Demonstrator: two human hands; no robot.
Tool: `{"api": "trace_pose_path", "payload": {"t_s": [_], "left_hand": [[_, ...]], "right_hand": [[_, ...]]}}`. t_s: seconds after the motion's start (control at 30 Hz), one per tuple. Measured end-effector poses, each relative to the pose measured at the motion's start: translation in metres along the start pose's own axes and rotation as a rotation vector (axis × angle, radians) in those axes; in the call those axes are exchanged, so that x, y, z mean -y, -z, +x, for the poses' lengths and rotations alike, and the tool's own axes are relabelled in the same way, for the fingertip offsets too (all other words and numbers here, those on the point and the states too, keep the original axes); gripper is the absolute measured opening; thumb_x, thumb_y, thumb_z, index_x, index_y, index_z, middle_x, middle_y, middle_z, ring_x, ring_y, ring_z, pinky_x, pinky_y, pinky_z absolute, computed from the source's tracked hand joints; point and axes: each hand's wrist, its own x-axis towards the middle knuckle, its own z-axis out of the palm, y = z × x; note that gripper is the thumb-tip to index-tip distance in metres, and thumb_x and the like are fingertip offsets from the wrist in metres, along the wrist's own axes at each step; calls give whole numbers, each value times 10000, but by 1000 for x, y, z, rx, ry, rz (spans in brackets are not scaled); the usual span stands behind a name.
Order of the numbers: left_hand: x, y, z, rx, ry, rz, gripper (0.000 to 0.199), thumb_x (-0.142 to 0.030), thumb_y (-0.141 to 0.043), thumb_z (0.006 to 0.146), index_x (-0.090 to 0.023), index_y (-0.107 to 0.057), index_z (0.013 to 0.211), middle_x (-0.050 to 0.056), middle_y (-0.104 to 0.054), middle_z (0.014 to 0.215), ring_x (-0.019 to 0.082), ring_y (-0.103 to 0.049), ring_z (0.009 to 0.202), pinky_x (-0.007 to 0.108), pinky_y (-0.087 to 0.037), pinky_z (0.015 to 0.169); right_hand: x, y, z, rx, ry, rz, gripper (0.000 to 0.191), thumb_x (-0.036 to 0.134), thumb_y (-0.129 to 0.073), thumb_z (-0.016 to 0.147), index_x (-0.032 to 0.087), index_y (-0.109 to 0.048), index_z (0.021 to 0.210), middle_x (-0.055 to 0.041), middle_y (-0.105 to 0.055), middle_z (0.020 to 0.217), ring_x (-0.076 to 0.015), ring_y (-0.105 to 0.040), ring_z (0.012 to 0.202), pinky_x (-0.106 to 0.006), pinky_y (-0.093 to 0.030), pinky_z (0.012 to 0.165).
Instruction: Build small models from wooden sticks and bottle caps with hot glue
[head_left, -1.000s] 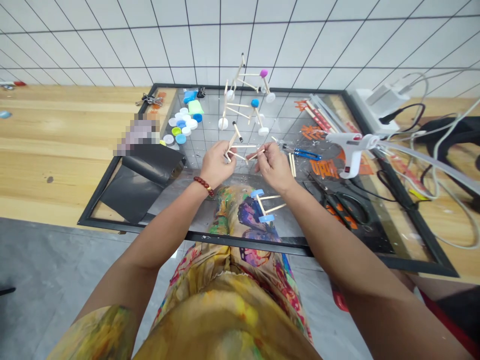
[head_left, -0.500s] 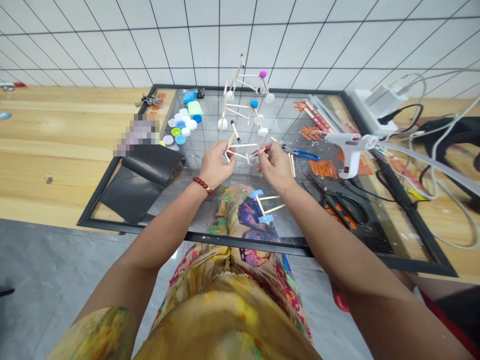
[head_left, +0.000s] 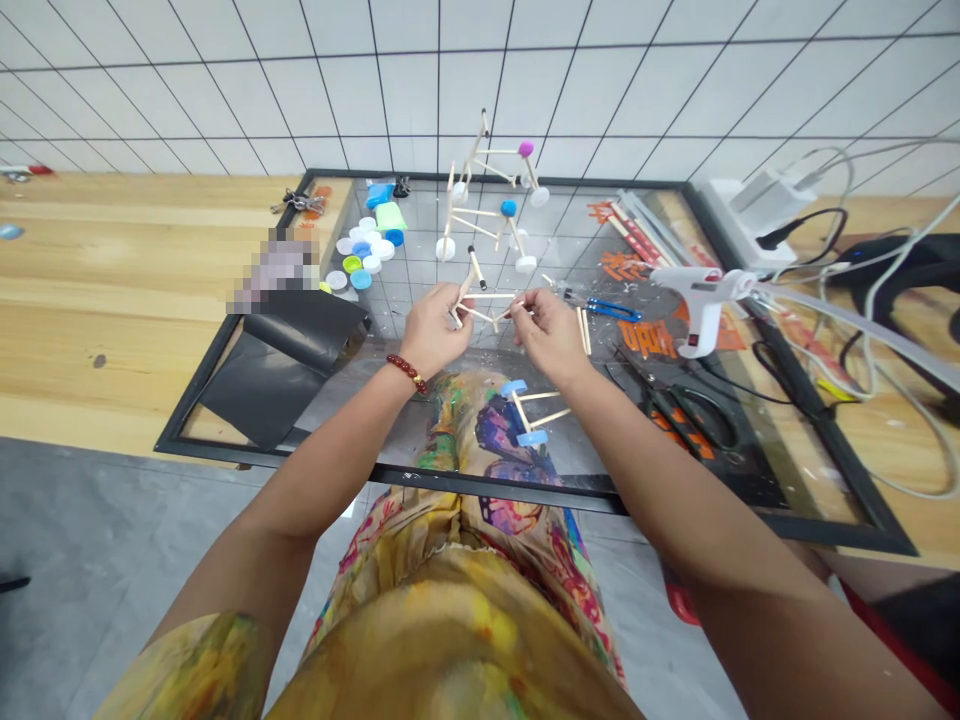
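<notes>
My left hand (head_left: 435, 328), with a red bead bracelet at the wrist, pinches one end of a small frame of wooden sticks (head_left: 487, 296). A short crossbar with black ends (head_left: 477, 268) tops that frame. My right hand (head_left: 551, 328) is closed at the frame's other end, its thumb and fingers on a thin wooden stick (head_left: 507, 313); the fingertips partly hide where it meets the frame. Below the hands lies a stick piece with two light-blue bottle caps (head_left: 531, 437) as wheels. Two similar stick tricycles stand behind, one with a blue ball (head_left: 508, 208), one with a magenta ball (head_left: 526, 148).
Several bottle caps (head_left: 373, 264) lie left on the black-framed glass board (head_left: 420, 478), near black sheets (head_left: 262, 385). At right are a white glue gun (head_left: 703, 300), blue snips (head_left: 613, 310), scissors (head_left: 667, 400), loose sticks (head_left: 583, 330) and cables (head_left: 874, 300).
The stick in my right fingers has come closer to the frame's right end. The frame and its black-ended crossbar have tilted slightly to the right.
</notes>
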Motion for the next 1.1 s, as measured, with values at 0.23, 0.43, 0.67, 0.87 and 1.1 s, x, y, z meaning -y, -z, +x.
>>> {"api": "trace_pose_path", "payload": {"t_s": [0.23, 0.43, 0.67, 0.87, 1.1], "left_hand": [[0, -2, -1, -14, -21, 10, 191, -17, -618, 717, -192, -625, 793, 12, -678, 818, 164, -653, 776, 261, -484, 713], [0, -1, 0, 10, -10, 21, 180, -27, -613, 726, -192, -623, 797, 21, -684, 845, 170, -650, 796, 270, -485, 728], [0, -1, 0, -16, -24, 8, 191, -14, -615, 716, -191, -626, 786, 17, -673, 811, 166, -647, 774, 261, -485, 709], [0, -1, 0, -10, -18, 6, 198, -12, -626, 714, -193, -631, 793, 15, -674, 811, 166, -645, 765, 263, -482, 702], [0, -2, 0, -13, -13, 6, 186, -20, -627, 718, -193, -622, 786, 16, -678, 811, 169, -651, 775, 268, -484, 707]], "right_hand": [[-1, 1, 1, 0, -10, -17, 120, 339, -555, 883, 225, -564, 846, 27, -610, 648, -140, -576, 498, -299, -445, 580], [-5, 0, 2, -1, 8, -27, 90, 296, -551, 870, 214, -586, 859, -4, -662, 734, -139, -582, 519, -295, -440, 572], [-5, -2, 2, 1, -13, 25, 161, 368, -569, 878, 212, -598, 848, 5, -655, 706, -118, -558, 500, -267, -436, 533], [-2, -1, 2, -8, -29, 42, 117, 319, -583, 851, 204, -605, 850, -3, -669, 749, -106, -547, 480, -268, -441, 531], [2, -1, 2, -11, -63, 79, 121, 303, -607, 794, 190, -643, 820, 5, -659, 726, -101, -535, 491, -253, -429, 514]]}}
